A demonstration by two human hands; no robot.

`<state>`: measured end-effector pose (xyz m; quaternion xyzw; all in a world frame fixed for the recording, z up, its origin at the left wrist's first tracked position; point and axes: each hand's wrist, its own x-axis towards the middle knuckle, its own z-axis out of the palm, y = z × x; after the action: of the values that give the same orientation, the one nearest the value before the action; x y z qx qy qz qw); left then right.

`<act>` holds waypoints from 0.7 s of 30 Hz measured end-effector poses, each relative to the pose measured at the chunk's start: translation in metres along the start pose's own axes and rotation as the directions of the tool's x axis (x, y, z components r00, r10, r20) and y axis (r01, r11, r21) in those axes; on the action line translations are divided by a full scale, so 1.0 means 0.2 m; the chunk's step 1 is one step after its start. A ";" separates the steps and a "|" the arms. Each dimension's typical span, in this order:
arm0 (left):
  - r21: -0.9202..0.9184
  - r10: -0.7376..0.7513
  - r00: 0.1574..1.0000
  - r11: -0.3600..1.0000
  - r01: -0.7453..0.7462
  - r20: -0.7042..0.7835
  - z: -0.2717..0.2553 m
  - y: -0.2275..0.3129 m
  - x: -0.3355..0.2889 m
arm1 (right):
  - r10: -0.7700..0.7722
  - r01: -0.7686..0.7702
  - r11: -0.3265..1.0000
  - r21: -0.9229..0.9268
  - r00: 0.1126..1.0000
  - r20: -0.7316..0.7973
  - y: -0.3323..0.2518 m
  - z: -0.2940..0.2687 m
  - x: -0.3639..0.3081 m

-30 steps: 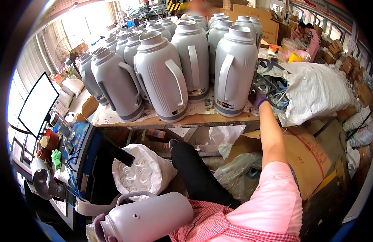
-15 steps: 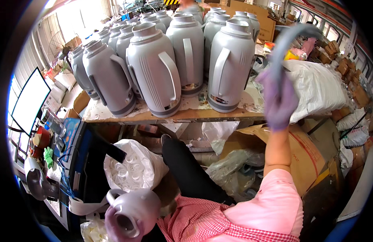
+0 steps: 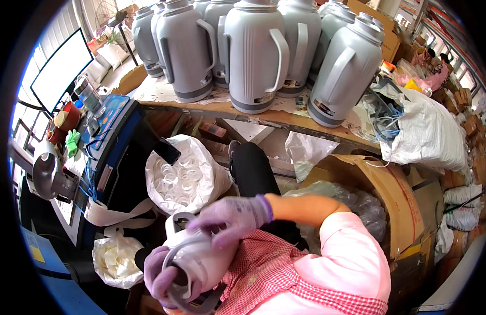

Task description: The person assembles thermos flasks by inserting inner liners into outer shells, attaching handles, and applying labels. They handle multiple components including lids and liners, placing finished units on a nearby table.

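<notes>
A light grey thermos jug [image 3: 215, 262] lies tilted across my lap, its mouth toward the lower left and its handle toward the basin-like white bag. My left hand [image 3: 161, 274], in a purple glove, grips it by the mouth end. Around that end runs a darker grey curved band [image 3: 175, 253], with a loose strip hanging near my apron. My right hand [image 3: 233, 218], also gloved, reaches across the jug with its fingers curled down onto the band; the exact contact is partly hidden.
Several grey thermos jugs [image 3: 256, 58] stand upright on the worktable [image 3: 285, 119]. A white bag of clear rings [image 3: 181, 176], with a phone [image 3: 166, 151] at its rim, stands before me. Left are a smaller bag [image 3: 117, 262] and a monitor [image 3: 63, 71]; right, an open carton [image 3: 392, 199].
My right hand has come down from the upper right with the grey band, which is now at the jug's mouth. The view has shifted, and the table jugs appear higher.
</notes>
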<state>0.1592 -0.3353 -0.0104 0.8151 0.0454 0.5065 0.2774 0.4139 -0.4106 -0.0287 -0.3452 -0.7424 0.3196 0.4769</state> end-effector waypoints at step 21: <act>0.348 -0.131 0.977 0.919 0.184 -0.169 -0.08 0.10 -0.43 | 0.809 -0.225 0.344 0.912 0.564 -0.166 0.36 0.51 0.31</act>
<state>0.0993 -0.3759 -0.0630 0.8076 0.2231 0.5223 0.1585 0.3151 -0.3348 -0.0907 -0.3975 -0.1444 0.6359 0.6456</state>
